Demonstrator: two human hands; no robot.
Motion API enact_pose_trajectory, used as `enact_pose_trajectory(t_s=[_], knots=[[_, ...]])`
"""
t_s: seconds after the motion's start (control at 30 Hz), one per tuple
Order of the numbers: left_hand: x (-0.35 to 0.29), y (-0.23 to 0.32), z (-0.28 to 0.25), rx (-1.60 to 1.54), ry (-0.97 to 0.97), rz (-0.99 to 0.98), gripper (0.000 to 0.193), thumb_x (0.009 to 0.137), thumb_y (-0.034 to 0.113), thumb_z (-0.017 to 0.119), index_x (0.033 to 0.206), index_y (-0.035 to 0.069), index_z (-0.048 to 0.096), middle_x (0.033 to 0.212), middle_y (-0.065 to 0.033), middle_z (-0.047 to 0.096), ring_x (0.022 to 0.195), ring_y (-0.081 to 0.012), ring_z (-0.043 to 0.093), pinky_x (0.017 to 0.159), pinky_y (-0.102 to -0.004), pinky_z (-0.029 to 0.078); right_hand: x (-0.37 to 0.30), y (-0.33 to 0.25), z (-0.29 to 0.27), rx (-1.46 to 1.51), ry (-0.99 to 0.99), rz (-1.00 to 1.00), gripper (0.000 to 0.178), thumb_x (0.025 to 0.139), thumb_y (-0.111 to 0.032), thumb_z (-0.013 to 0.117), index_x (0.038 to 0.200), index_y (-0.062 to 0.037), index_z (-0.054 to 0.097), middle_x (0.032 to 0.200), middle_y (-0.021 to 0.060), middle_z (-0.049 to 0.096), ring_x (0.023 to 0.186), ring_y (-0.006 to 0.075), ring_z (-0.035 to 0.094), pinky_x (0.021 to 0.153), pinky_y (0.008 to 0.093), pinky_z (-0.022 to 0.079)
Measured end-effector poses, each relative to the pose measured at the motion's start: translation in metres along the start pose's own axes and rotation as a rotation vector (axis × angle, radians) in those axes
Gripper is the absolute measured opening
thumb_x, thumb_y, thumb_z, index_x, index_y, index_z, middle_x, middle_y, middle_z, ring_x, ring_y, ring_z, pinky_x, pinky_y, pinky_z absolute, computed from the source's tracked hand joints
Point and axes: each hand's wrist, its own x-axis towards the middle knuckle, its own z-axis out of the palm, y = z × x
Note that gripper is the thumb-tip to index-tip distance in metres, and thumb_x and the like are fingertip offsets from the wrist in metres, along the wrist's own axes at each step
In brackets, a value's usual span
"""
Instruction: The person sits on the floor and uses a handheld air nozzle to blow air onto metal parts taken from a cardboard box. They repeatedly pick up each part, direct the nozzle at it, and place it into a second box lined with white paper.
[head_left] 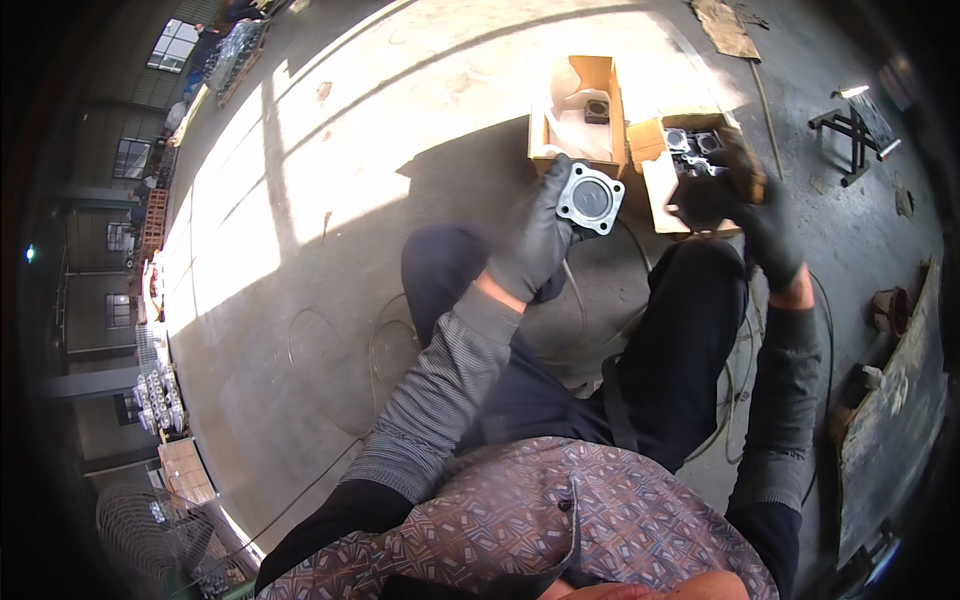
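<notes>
My left hand, in a dark grey glove, is closed on a square metal flange. The flange has a hole at each corner and a round grey centre, and its face is turned up toward me. My right hand, also gloved, is over the near right side of an open cardboard box. Motion smears its fingers, and a dark, blurred shape lies beside them. Several similar metal flanges lie in that box. Just left of it stands another open cardboard box, with white lining and one dark metal part inside.
Thin hoses or cables run over the concrete floor around my legs. At the right are a small black metal stand, a rusty pot and a worn board. A fan stands at lower left.
</notes>
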Motion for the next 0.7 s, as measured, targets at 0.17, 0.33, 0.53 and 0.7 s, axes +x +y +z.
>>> enact_pose_trajectory(t_s=[0.17, 0.33, 0.53, 0.7], knots=[[0.011, -0.041, 0.015, -0.137, -0.196, -0.020, 0.048, 0.113, 0.035, 0.045, 0.145, -0.001, 0.049, 0.135, -0.0115, 0.064, 0.118, -0.0205, 0.068, 0.098, -0.0346, 0.058, 0.015, -0.028, 0.054, -0.302, -0.101, -0.080, 0.033, 0.090, -0.016, 0.078, 0.117, 0.0000, 0.067, 0.093, 0.0119, 0.071, 0.087, 0.0162, 0.068, 0.080, 0.0343, 0.055], [0.004, -0.060, 0.015, -0.153, -0.204, 0.102, 0.046, 0.107, 0.016, 0.056, 0.148, -0.002, 0.045, 0.135, -0.0134, 0.063, 0.121, -0.0230, 0.067, 0.100, -0.0368, 0.059, 0.013, -0.031, 0.065, -0.546, -0.153, 0.031, 0.042, 0.093, -0.009, 0.077, 0.132, 0.0018, 0.065, 0.115, 0.0112, 0.075, 0.107, 0.0170, 0.069, 0.093, 0.0327, 0.055], [0.002, -0.050, -0.006, -0.250, -0.179, 0.015, 0.043, 0.104, 0.004, 0.050, 0.145, -0.004, 0.045, 0.133, -0.0172, 0.063, 0.117, -0.0256, 0.069, 0.096, -0.0409, 0.062, 0.003, -0.026, 0.032, -0.189, 0.046, -0.028, 0.038, 0.096, -0.013, 0.073, 0.131, 0.0002, 0.063, 0.101, 0.0069, 0.072, 0.085, 0.0124, 0.068, 0.076, 0.0298, 0.056], [0.007, -0.054, -0.027, -0.356, -0.112, 0.005, 0.040, 0.101, 0.003, 0.048, 0.141, -0.002, 0.047, 0.133, -0.0193, 0.064, 0.116, -0.0290, 0.069, 0.093, -0.0465, 0.063, -0.032, -0.052, -0.011, -0.422, -0.204, 0.354, 0.046, 0.095, -0.007, 0.071, 0.139, -0.0001, 0.060, 0.095, 0.0000, 0.067, 0.082, 0.0081, 0.063, 0.072, 0.0267, 0.053]])
